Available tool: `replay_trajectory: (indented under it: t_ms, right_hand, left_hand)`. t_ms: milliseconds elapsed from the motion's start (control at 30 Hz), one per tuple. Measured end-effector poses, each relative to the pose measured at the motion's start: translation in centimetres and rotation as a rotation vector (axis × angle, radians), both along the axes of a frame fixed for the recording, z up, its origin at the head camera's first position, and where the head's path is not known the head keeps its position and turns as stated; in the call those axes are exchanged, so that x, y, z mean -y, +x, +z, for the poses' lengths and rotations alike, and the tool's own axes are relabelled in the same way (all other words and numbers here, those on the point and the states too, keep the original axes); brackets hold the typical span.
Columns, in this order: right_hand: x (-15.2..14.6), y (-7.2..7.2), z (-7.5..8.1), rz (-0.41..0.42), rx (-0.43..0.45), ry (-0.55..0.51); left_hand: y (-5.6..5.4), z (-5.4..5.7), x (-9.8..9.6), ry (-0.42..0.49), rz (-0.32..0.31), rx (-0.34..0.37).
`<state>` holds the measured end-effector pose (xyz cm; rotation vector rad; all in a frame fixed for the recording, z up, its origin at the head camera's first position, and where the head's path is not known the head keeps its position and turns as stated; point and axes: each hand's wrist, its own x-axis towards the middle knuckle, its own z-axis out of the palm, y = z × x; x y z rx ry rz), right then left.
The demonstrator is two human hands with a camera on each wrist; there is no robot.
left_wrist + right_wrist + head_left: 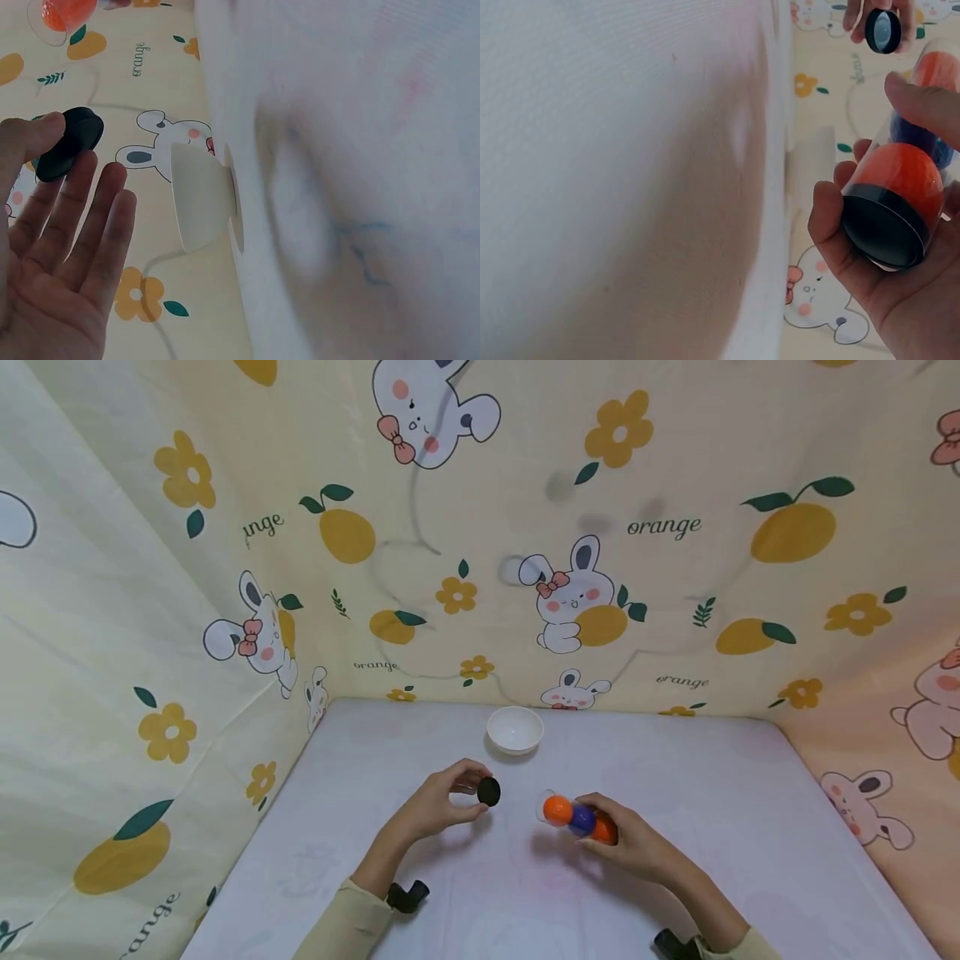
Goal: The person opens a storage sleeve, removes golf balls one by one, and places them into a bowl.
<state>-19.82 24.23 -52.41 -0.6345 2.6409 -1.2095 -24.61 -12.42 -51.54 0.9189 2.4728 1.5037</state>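
Note:
In my left hand (438, 802) I pinch a round black cap (489, 792) between thumb and fingertips, above the table. The right wrist view shows the cap's (883, 31) hollow side with a pale centre. My right hand (630, 839) grips a clear tube (922, 150) that lies tilted in the palm. Inside the tube are an orange ball (557, 810), a blue ball (582, 819) and another orange ball (900, 176). A black base (885, 229) covers the tube's end near my palm. The tube's other end points toward the cap, with a gap between them.
A white bowl (515, 732) stands near the table's back edge, beyond both hands. The table has a white cover (360, 752). Behind and beside it hang cloth walls (675, 585) printed with rabbits, oranges and flowers.

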Motion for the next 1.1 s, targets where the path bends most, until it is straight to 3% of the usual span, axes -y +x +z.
replay_trajectory:
  t_ms: [333,600,967,1100]
  right_hand:
    - [-0.3,0.0,-0.1,-0.002,-0.045,-0.026]
    - [-0.5,0.1,-0.4,-0.011,-0.080,-0.029]
    - [-0.9,0.4,-0.4,-0.018,-0.098,-0.056]
    - [-1.0,0.3,-0.4,-0.023,-0.090,-0.052]
  left_hand:
    - [-0.2,-0.3,0.6,-0.064,0.012,0.015]
    - [0.0,-0.8,1.0,-0.161,0.054,0.082]
    - [0.1,-1.5,1.2,-0.291,0.101,0.067]
    - [-0.1,-1.7,1.3,-0.327,0.115,0.026]
